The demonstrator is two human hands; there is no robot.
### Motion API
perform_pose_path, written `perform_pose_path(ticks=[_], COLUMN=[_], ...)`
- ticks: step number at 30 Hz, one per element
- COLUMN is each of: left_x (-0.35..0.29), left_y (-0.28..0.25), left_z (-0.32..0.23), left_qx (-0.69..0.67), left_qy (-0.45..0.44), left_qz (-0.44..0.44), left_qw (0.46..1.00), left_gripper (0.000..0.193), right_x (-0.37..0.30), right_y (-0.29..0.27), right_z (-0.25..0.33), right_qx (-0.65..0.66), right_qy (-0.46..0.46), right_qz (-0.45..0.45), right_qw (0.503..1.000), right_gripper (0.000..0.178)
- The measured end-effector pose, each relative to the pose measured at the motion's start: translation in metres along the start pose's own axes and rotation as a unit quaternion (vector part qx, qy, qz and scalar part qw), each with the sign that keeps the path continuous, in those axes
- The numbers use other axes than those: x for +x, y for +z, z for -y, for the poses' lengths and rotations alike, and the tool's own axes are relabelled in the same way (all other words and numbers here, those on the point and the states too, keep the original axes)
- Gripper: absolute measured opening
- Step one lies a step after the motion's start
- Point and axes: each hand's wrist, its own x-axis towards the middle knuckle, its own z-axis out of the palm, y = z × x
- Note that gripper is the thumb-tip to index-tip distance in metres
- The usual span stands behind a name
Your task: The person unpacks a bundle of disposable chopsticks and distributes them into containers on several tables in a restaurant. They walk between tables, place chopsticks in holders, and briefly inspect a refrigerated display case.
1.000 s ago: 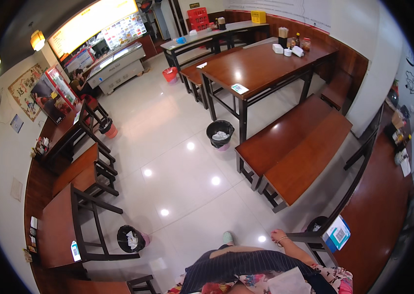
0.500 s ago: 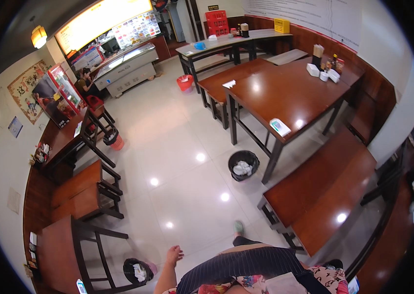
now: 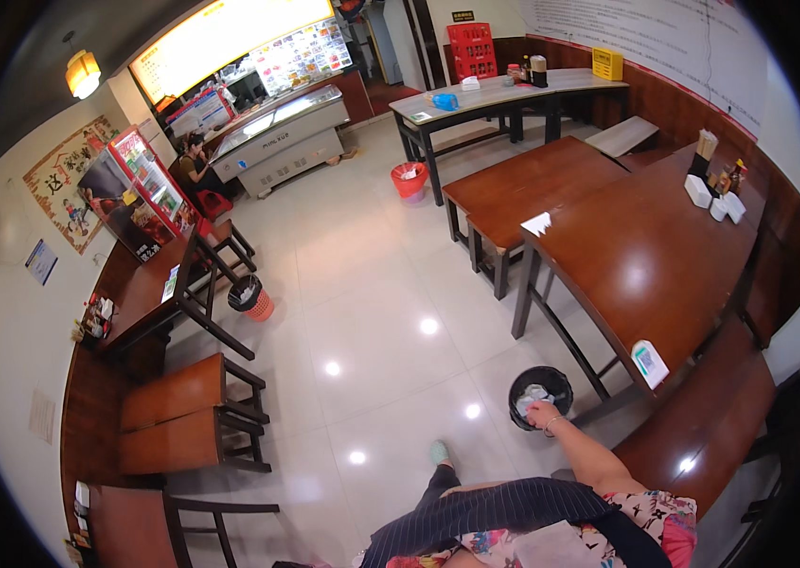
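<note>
My right hand (image 3: 542,415) reaches forward on the right. In the picture it overlaps the near edge of a black-lined bin (image 3: 565,383) with crumpled white tissues (image 3: 533,394) inside. Whether the hand touches the bin or merely passes above it, I cannot tell. Its fingers are small and blend with the pale tissues, so what they hold, if anything, stays unclear. A thin bracelet circles the wrist. My left hand is out of the picture.
A brown dining table (image 3: 637,237) and a bench (image 3: 703,426) stand on the right. Along the left wall are another table (image 3: 149,284) and a bench (image 3: 173,393), beside a red-topped bin (image 3: 253,301). Farther off are a red bin (image 3: 409,185), a counter (image 3: 282,151) and a seated person (image 3: 196,166).
I have moved forward, and the right-hand table and bin appear nearer. My right hand has come into view by the bin. My left hand has dropped out of the picture.
</note>
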Motion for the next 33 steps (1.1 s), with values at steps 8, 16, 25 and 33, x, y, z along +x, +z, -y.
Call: perform_pose_path(ticks=[8,16,25,33], left_x=[0.085,0.156,0.217,0.295], left_y=[-0.035,-0.015,0.073,0.059], left_z=[-0.222,-0.524,-0.610,-0.717], left_qx=[0.022,0.058,0.162,0.189], left_qy=[0.066,0.249,0.063,-0.001], left_qz=[0.016,-0.042,0.104,0.050], left_qw=[0.997,0.966,0.979,0.981], left_gripper=[0.026,0.038,0.035,0.036], right_x=[0.089,0.142,0.408,0.528], right_y=[0.019,-0.023,-0.032,-0.039], right_z=[-0.027,-0.028,0.107,0.280], right_qx=[-0.159,-0.485,-0.224,-0.171], right_qy=[0.110,0.062,0.013,-0.044], right_qz=[0.096,0.165,0.023,-0.008], right_qw=[0.976,0.857,0.974,0.984], right_gripper=[0.018,0.021,0.021,0.019])
